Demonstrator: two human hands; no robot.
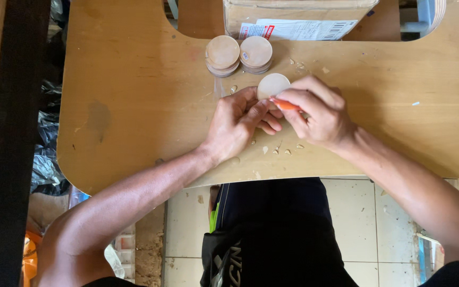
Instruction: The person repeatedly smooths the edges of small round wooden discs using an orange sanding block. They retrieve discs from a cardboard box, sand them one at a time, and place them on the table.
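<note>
A pale round wooden disc [272, 85] stands on edge between my two hands over the plywood table [134, 95]. My left hand [236, 123] pinches the disc's lower left rim with fingers and thumb. My right hand [317, 112] grips a thin orange tool [285, 104] and presses its tip against the disc's lower edge. Just beyond the hands lie two short stacks of similar discs [223, 55], [256, 53] side by side.
Small wood chips [280, 151] are scattered around the hands and near the table's front edge. A cardboard box with a white label [298, 21] stands at the far edge. Tiled floor [362, 212] and my dark trousers show below the table; black plastic lies at left.
</note>
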